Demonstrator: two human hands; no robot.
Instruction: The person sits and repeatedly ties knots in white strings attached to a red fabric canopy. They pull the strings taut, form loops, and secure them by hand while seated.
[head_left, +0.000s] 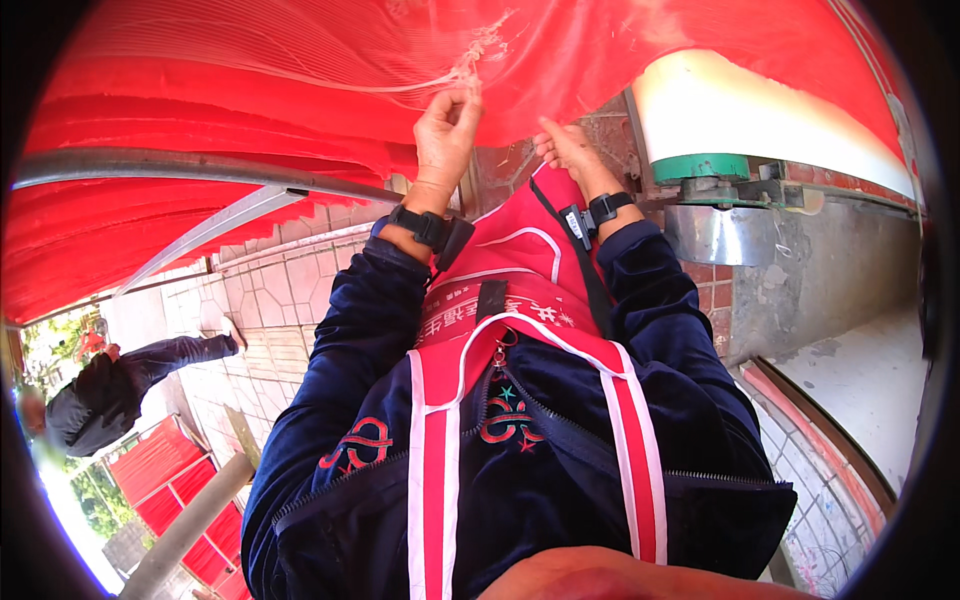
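A wide red sheet of thin fabric or fine strands (360, 45) spreads across the top of the view. Whitish knotted threads trail down it to my left hand (448, 127), whose thumb and fingertips are pinched together on them. To the right, just below the sheet's lower edge, my right hand (568, 148) has its index finger pointing out and the other fingers curled; whether it holds a thread cannot be told. Both wrists carry black strapped devices. A red apron with white trim (525, 255) hangs over my dark blue velvet jacket.
A metal rail (225, 166) with a slanted brace runs at left under the hanging red material. At right a green-rimmed wheel or pulley (701, 169) sits above a shiny metal cylinder (721, 234), beside a concrete wall (832, 270). A person in dark clothes (105, 397) walks on the paving at far left.
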